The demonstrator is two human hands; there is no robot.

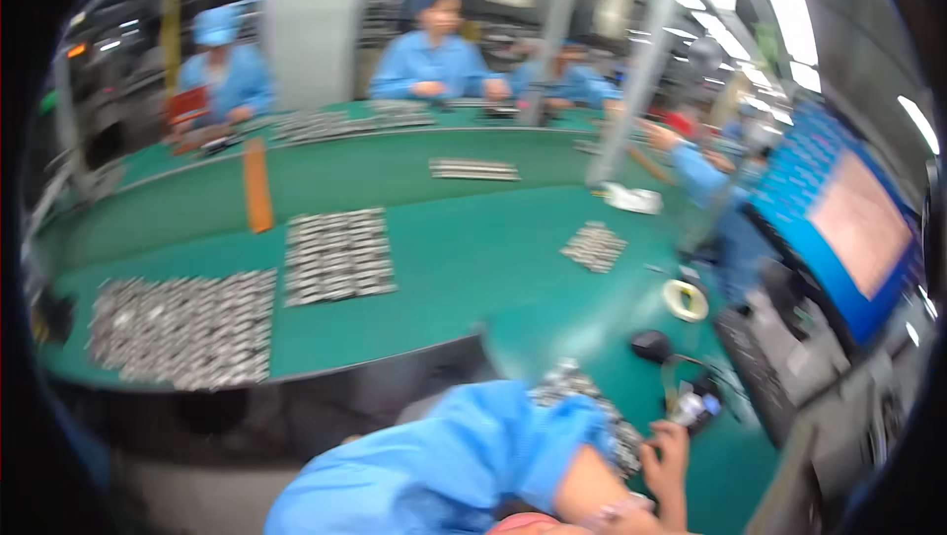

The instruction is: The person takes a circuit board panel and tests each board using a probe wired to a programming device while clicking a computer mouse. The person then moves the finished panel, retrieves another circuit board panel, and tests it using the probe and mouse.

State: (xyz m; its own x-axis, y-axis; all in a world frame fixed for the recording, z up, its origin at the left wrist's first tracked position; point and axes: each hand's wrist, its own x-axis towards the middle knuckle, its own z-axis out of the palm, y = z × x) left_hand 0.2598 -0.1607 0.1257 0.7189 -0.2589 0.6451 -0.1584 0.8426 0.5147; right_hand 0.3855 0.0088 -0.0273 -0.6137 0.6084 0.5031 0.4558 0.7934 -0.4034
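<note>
My left arm in a blue sleeve crosses the lower middle. Its bare forearm bends down to my left hand [623, 517], which is blurred and cut off by the lower edge, so its fingers cannot be made out. My right hand [668, 464] is raised just right of it, fingers bent but apart, with nothing visible between them. Close by on its left lies a cluster of small grey metal parts [623, 441], partly covered by my sleeve. Just beyond its fingertips is a small whitish object [693, 405] on a dark pad, too blurred to name.
Rows of metal parts [338, 255] and a larger batch [182, 330] lie on the green table [444, 279]. A tape roll [686, 300], black mouse [651, 345], keyboard [758, 362] and monitor [838, 219] are at right. Several people in blue work behind the divider [365, 165].
</note>
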